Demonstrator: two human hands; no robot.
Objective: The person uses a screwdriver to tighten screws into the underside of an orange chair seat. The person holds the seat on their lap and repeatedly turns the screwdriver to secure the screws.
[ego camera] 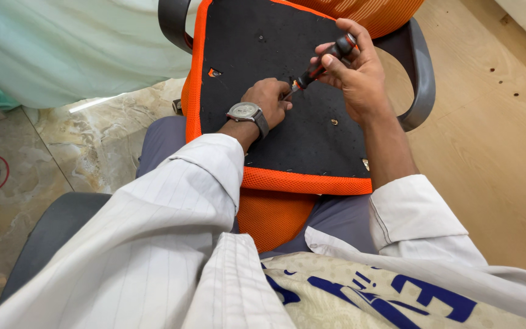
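Right hand [354, 73] grips the screwdriver [319, 66], shaft slanting down-left to the seat underside [263, 55], beside the curled left hand [268, 97] steadying its tip.

The seat underside [287, 91] was matt black fabric edged in orange mesh; the wristwatch [246, 111] metal, the floor [86, 140] glossy marble.

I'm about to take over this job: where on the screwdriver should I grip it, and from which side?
Grip the screwdriver by its thick black handle, the upper right end, coming from the right as the right hand does. It slants down-left, with the left hand by its thin tip.
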